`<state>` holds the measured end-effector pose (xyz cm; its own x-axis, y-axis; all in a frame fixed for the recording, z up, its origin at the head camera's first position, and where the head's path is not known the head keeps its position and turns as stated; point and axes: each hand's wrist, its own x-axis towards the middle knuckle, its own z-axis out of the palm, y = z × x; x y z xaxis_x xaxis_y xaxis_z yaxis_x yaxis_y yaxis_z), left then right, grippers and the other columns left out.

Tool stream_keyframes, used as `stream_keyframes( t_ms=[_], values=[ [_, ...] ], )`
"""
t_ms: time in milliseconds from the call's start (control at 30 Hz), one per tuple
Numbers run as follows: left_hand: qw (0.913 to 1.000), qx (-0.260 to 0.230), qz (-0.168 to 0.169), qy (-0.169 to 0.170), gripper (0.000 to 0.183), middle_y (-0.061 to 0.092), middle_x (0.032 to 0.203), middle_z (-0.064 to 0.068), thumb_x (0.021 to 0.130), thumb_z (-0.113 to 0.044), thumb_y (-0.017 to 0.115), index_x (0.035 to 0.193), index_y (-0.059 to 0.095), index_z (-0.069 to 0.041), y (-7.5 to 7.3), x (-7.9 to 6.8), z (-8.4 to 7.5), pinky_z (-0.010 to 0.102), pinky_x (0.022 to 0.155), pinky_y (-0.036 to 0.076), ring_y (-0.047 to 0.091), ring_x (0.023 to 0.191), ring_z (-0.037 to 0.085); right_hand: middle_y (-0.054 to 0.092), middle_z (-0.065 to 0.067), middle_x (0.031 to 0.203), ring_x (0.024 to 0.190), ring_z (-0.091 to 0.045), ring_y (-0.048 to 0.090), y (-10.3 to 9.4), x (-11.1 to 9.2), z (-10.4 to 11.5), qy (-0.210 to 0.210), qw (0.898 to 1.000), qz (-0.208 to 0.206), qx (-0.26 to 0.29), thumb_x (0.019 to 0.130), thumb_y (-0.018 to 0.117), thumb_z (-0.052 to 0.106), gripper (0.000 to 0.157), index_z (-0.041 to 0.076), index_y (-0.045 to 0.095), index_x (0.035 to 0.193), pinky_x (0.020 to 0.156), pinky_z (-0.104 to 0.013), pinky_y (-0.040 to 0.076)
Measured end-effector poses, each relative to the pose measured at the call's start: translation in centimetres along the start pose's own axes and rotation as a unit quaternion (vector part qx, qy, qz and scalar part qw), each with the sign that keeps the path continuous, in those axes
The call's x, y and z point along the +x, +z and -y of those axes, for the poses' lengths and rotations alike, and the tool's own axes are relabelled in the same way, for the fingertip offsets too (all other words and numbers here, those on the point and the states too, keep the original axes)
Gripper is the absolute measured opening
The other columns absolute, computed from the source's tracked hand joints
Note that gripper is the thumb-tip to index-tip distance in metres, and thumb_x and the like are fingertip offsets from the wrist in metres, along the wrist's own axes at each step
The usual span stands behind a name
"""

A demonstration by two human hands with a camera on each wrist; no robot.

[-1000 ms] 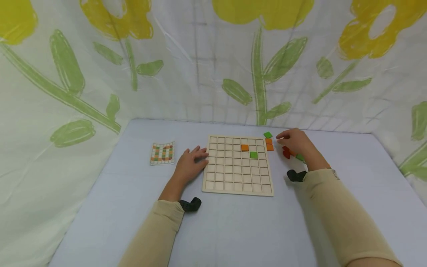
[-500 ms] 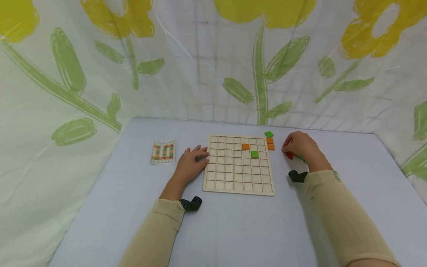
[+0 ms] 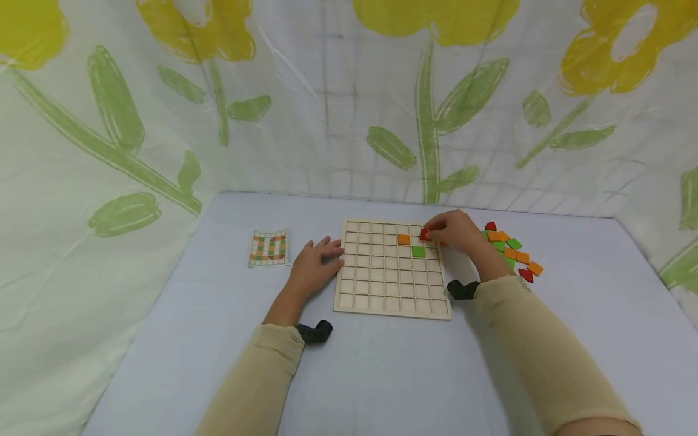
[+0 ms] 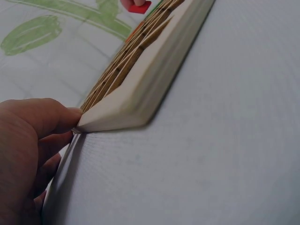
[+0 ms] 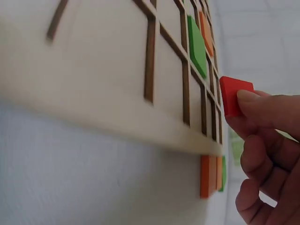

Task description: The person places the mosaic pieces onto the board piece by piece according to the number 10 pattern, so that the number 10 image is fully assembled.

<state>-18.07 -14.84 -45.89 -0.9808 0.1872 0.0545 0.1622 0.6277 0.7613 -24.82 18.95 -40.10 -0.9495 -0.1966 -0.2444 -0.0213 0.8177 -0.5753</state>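
Observation:
A pale wooden grid board (image 3: 392,306) lies on the table with an orange tile (image 3: 403,240) and a green tile (image 3: 418,252) set in its cells. At the board's left edge rests my left hand (image 3: 312,270), fingers spread; in the left wrist view its thumb (image 4: 63,116) touches the side near a corner. My right hand (image 3: 458,233) pinches a red tile (image 5: 229,96) between thumb and fingers, above the board's upper right cells. Seen from the right wrist, that tile is tilted over the grid, with the other fingers loosely curled below.
Left of the board lies a pattern card (image 3: 269,248) with a coloured grid. Right of it is a loose pile of green, orange and red tiles (image 3: 510,254). Orange tiles (image 5: 205,176) sit by the board's right edge, mostly behind my right hand in the head view.
My right hand has picked up a red tile from the pile and moved left with it to the board's upper right. More of the pile now shows. My left hand has stayed put.

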Motion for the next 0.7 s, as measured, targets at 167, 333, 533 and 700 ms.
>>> stream_keyframes(
  t_ms=[167,333,533,700],
  values=[
    [1.0000,-0.006,0.000,-0.002,0.032,0.058,0.141,0.000,0.093,-0.024,0.068,0.122,0.070,-0.010,0.0,0.0,0.0,0.041,0.127,0.012,0.039,0.144,0.019,0.070,-0.009,0.117,0.110,-0.028,0.058,1.0,0.5,0.8,-0.012,1.000,0.009,0.004,0.092,0.069,0.025,0.020,0.016,0.077,0.108,0.091,-0.042,0.052],
    [1.0000,-0.006,0.001,0.002,0.033,0.058,0.141,0.000,0.093,-0.024,0.068,0.122,0.070,-0.009,-0.1,0.1,-0.1,0.042,0.127,0.011,0.039,0.144,0.020,0.068,-0.013,0.122,0.112,-0.030,0.059,1.3,0.7,1.0,-0.010,1.000,0.015,-0.007,0.093,0.066,0.025,0.022,0.013,0.077,0.109,0.097,-0.046,0.051],
    [0.9999,-0.010,-0.001,0.000,0.032,0.058,0.141,0.000,0.092,-0.023,0.069,0.121,0.071,-0.009,-0.1,0.0,-0.1,0.041,0.127,0.012,0.039,0.144,0.020,0.069,-0.011,0.118,0.106,-0.028,0.060,1.5,1.0,1.1,-0.010,1.000,0.014,-0.026,0.094,0.066,0.028,0.020,0.015,0.078,0.104,0.093,-0.044,0.052],
    [0.9999,-0.010,0.000,-0.003,0.032,0.058,0.141,-0.001,0.093,-0.024,0.068,0.121,0.070,-0.010,0.0,-0.1,0.1,0.040,0.127,0.011,0.038,0.144,0.018,0.067,-0.012,0.115,0.100,-0.029,0.059,1.1,0.8,0.6,-0.016,0.999,-0.022,-0.029,0.097,0.063,0.028,0.023,0.013,0.074,0.110,0.086,-0.044,0.052]
  ],
)
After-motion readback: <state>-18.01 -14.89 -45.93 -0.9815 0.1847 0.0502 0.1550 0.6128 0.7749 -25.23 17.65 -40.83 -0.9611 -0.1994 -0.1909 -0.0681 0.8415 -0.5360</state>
